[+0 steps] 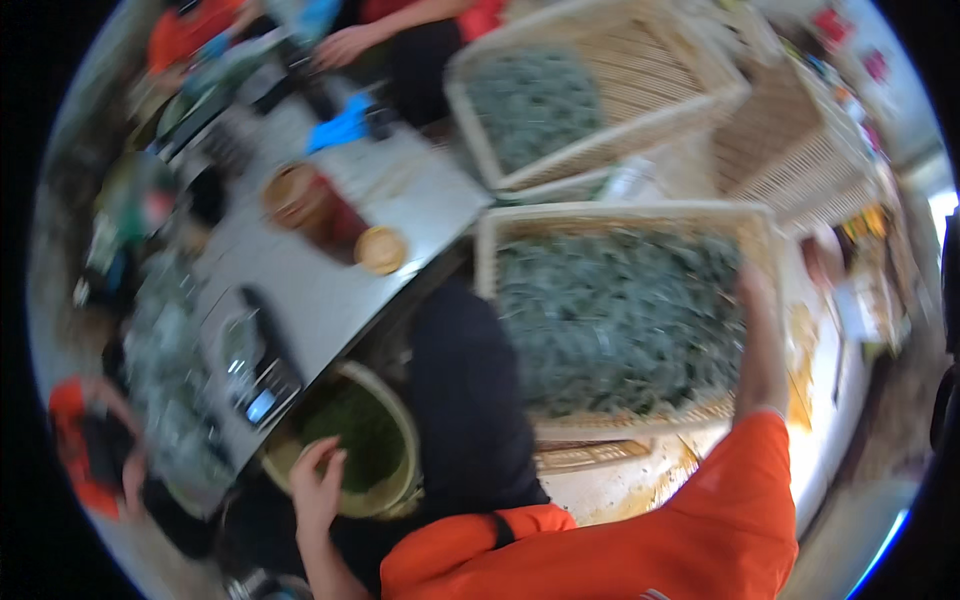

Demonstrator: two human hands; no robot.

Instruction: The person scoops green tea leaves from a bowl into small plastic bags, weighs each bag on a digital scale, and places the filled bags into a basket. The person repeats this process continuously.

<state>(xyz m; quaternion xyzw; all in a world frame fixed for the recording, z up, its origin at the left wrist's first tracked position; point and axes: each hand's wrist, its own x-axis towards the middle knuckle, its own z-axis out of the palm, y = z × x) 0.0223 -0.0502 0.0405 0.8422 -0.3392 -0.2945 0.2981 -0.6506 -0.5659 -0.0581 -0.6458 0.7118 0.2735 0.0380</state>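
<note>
My left hand (318, 482) hovers over the edge of a cream bucket (408, 425), its fingers loosely bent and apart, and I see nothing between them. Loose dark green material (365, 435) fills part of the bucket. To the right, a pale plastic crate (640, 212) holds many small, shiny grey-green packets (620, 315); blur hides their details. My right hand (748, 285) reaches to the crate's right side, at the edge of the packets. Blur obscures its fingers, so I cannot make out what they grip.
On the metal table (340, 300) stand a digital scale (265, 395), a brown jar (320, 210) and a round tan lid (381, 250). Another crate (650, 70) with packets lies behind mine. Clear bags (170, 330) pile up at the left. Co-workers sit around the table.
</note>
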